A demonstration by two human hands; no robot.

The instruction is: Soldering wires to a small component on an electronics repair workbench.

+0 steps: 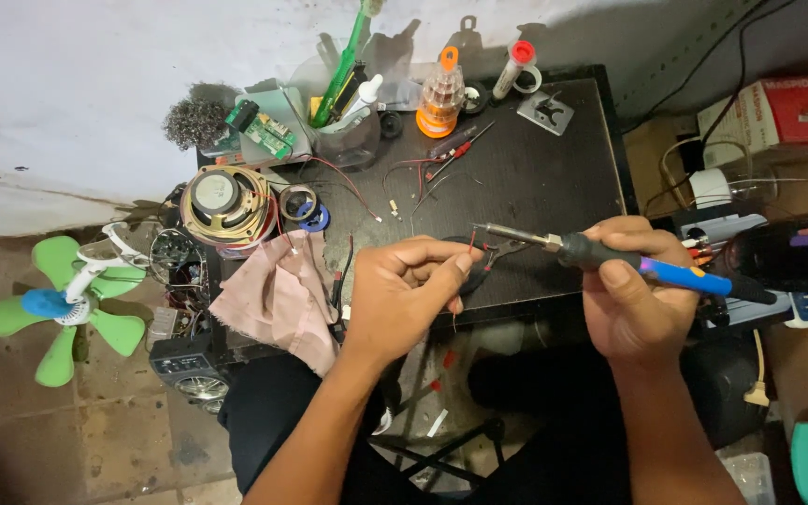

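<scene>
Gripping a soldering iron (pixel 610 257), the right hand (pixel 638 299) meets a red wire (pixel 472 245) pinched in the left hand (pixel 404 290) at the table's (pixel 554 178) front edge; joint unfinished.

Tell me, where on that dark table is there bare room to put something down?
The table is barest at its right middle, between the small metal stand and the soldering iron in the right hand. The left side is crowded: speaker, pink cloth, red wires, clear container.
</scene>
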